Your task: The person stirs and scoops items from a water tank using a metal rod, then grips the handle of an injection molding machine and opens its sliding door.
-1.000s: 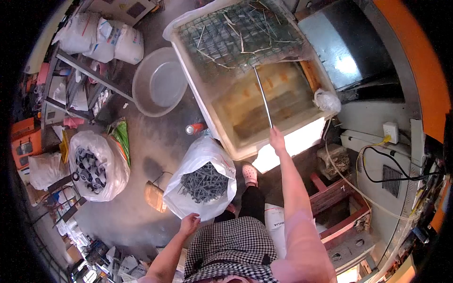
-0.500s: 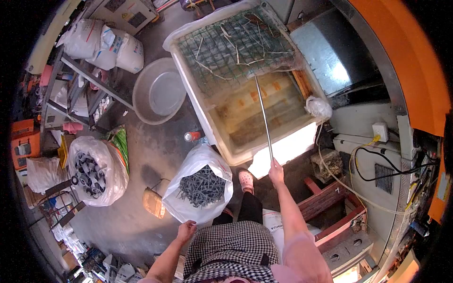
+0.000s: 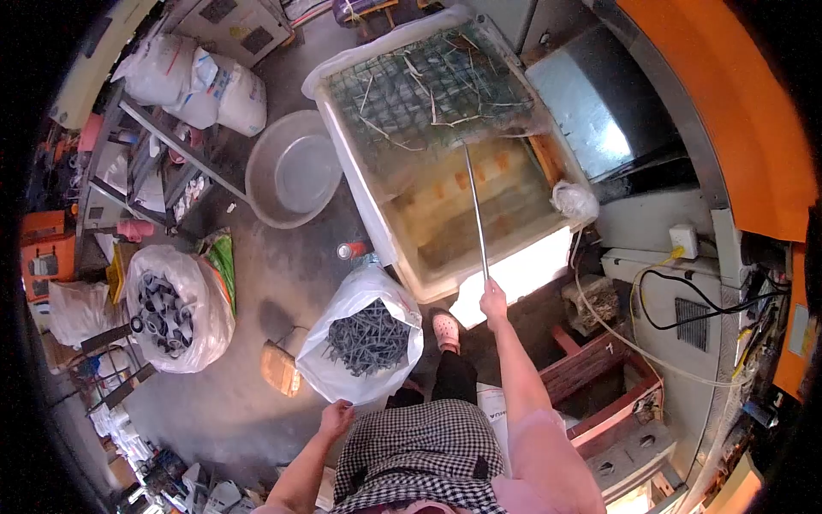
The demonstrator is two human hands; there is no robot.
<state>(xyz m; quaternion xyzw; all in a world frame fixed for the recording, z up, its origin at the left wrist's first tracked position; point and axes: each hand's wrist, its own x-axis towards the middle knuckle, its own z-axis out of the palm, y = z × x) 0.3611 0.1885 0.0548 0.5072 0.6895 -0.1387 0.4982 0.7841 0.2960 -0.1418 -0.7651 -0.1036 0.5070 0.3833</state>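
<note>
My right hand (image 3: 493, 303) is closed round the near end of a long thin metal rod (image 3: 477, 210). The rod reaches over a large white tub (image 3: 418, 287) of murky water, its far end at the edge of a green net (image 3: 445, 77) with pale twigs on it. Near the rim of a white sack (image 3: 318, 349) is my left hand (image 3: 337, 417), its fingers curled; whether it pinches the rim is too small to tell. Dark grey thin pieces (image 3: 370, 337) fill the sack.
A round grey basin (image 3: 295, 170) stands left of the tub. Further left is a clear bag (image 3: 210, 321) of grey rings. A small wooden stool (image 3: 280, 369) is beside the white sack. A red metal frame (image 3: 591, 368) and a hose (image 3: 616, 324) lie at the right.
My right hand and the rod have shifted slightly down and left in view. The rod's far end remains near the net's edge. My left hand stays by the sack.
</note>
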